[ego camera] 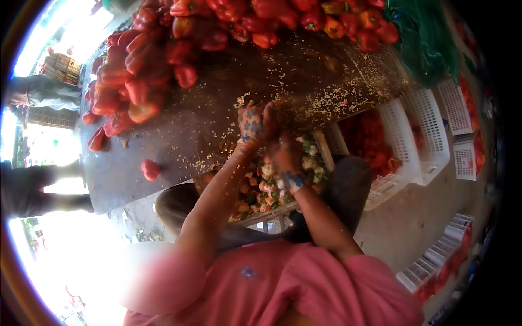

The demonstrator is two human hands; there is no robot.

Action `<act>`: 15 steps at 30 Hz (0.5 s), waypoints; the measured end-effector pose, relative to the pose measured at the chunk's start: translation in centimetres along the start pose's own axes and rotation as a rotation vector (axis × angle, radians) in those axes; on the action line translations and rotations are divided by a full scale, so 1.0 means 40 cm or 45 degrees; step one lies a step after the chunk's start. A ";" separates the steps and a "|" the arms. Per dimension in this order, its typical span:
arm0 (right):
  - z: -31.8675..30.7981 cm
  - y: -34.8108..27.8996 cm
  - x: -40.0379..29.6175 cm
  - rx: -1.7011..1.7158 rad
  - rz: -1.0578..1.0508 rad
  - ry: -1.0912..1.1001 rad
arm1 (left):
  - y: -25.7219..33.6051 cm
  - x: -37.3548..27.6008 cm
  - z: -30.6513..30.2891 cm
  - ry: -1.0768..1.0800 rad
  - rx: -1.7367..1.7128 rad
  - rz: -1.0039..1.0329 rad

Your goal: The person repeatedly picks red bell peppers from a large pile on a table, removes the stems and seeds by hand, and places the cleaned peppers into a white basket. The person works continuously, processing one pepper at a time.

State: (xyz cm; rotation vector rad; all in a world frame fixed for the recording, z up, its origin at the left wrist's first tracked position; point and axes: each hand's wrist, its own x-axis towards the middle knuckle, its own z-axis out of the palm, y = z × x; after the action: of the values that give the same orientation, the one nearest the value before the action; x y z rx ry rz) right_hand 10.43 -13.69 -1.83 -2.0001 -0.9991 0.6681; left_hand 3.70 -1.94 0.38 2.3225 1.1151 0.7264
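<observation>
Both of my hands meet over the near edge of a metal-topped table [171,142]. My left hand [252,124], in a thin flower-patterned glove, is at the edge among scattered pale seeds [326,100]. Close below it and to its right, my right hand [286,157] is blurred, with a patterned glove cuff at the wrist. A dark reddish blur lies between them; whether either hand grips something is unclear. Beneath my hands, between my knees, stands a crate [324,150] full of pepper cores [267,189] with green stems and pale seed clusters.
Red bell peppers [138,69] are heaped across the far and left table, and one pepper [150,170] lies alone near the edge. A white crate [401,138] of red pepper pieces [367,142] stands right of my knee. Green netting [426,45] hangs far right. People stand at left.
</observation>
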 end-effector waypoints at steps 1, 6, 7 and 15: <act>-0.011 0.002 0.009 -0.227 0.018 -0.077 | 0.029 0.021 -0.004 -0.079 0.011 -0.085; 0.038 0.117 0.055 -0.813 -0.479 -0.108 | 0.070 0.051 0.000 -0.160 0.203 -0.083; 0.036 0.125 0.054 -1.212 -0.727 -0.095 | 0.062 0.053 0.012 -0.141 0.258 -0.090; 0.035 0.093 0.055 -0.198 -0.060 -0.058 | 0.091 0.078 -0.013 -0.272 0.313 -0.185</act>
State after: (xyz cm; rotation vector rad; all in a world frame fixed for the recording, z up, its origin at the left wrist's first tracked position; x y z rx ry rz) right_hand 12.17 -12.72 -5.93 -2.0962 -1.1528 0.6297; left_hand 7.09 -1.38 3.78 2.4170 1.3180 0.2932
